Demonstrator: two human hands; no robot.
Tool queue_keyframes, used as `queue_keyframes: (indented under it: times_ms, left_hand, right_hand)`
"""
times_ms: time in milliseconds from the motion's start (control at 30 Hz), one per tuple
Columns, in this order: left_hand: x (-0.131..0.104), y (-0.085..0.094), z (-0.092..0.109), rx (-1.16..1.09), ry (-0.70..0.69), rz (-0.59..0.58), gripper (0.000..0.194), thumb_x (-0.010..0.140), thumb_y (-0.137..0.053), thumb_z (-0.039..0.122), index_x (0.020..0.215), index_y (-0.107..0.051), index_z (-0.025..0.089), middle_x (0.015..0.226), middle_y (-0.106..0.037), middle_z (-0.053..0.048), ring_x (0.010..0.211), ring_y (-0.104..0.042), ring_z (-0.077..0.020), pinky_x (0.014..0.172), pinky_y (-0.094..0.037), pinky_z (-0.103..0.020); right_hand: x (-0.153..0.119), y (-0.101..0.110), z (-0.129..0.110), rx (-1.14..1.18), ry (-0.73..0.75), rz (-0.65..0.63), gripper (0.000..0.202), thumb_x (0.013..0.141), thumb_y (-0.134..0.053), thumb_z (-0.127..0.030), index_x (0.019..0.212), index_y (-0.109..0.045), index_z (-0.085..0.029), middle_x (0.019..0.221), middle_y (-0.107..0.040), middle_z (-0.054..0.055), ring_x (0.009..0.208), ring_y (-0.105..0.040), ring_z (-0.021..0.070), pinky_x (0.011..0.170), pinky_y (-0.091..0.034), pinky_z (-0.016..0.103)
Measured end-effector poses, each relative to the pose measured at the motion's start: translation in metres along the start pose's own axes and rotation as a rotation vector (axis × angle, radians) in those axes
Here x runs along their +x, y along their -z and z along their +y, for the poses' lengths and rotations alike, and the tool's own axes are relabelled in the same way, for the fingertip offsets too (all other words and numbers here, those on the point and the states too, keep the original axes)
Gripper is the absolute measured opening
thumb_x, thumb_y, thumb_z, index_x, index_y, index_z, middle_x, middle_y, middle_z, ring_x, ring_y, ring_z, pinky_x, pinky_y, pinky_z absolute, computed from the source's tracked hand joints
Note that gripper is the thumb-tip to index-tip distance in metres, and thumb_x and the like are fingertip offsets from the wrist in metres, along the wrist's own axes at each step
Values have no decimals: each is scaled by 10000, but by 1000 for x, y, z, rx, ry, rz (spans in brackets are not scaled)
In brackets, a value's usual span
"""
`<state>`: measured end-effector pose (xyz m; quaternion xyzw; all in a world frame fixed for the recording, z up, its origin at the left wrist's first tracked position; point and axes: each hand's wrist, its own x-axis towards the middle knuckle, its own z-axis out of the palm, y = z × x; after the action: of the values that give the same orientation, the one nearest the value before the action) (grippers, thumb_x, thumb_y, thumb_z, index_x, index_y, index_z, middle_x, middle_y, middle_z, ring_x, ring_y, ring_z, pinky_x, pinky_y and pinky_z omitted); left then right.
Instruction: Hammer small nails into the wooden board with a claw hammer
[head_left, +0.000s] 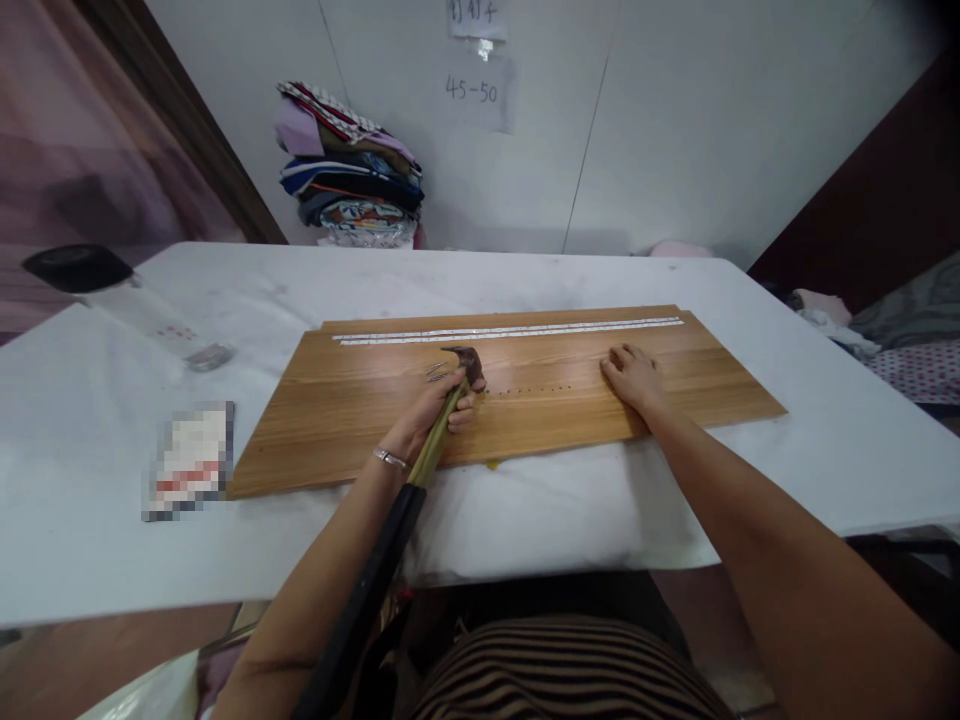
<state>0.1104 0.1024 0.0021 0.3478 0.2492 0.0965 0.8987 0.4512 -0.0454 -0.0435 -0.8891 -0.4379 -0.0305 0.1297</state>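
My left hand (442, 402) is wrapped round a claw hammer (430, 446) just below its rusty head. The hammer's yellowish shaft and black grip run back along my left forearm. Beneath it lies a wood-grain board (300, 420). A few loose nails (436, 374) lie on the board beside the hammer head. From the head, a row of small dark points (529, 390) runs right; whether they are nails or holes I cannot tell. My right hand (634, 376) rests on the board's right part, fingers apart and slightly bent, holding nothing.
Two white ruler-like strips (510, 330) run along the board's far side. On the white table (67, 480), a clear bottle with a black lid (142, 310) lies at left, near a blurred-out flat object (191, 460). Folded cloths (352, 170) are stacked by the wall.
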Motion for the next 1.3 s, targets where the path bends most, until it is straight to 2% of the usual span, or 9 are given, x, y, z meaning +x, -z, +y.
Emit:
queue_keyframes:
  times_ms: [400,633,833,1300]
  left_hand:
    - [-2,-9,2,9,21,88,303,937,-466,423,918,-557,135,530,-393,73,332,-288,-47,302,-251,-162]
    - [-3,-6,3,-8,5,7,285,899,-544,416,918,-566,133,539,-405,75,333,-291,-40,311,-259,-159]
    - [-3,-9,2,-8,10,34,285,912,-524,412,911,-559,130,531,-410,71,334,-311,-45,310,-270,-160]
    - [-4,-10,2,28,-10,9,296,903,-540,428,901,-562,133,529,-416,73,329,-310,-42,311,-274,-157]
  right_hand:
    - [0,1,-1,-9,-9,-6,438,931,-375,-456,1188,-636,-217,1404,-530,136,1267,-464,314,1046,-315,510]
    - [0,2,-2,13,-12,-4,435,926,-384,-444,1196,-636,-214,1413,-528,138,1274,-462,309,1055,-310,514]
    - [-1,3,-3,13,-16,-2,435,927,-388,-442,1192,-640,-208,1418,-525,147,1285,-455,319,1056,-309,521]
    - [-1,3,-2,9,-14,-6,429,923,-387,-443,1178,-642,-210,1384,-545,133,1247,-475,305,1041,-315,494]
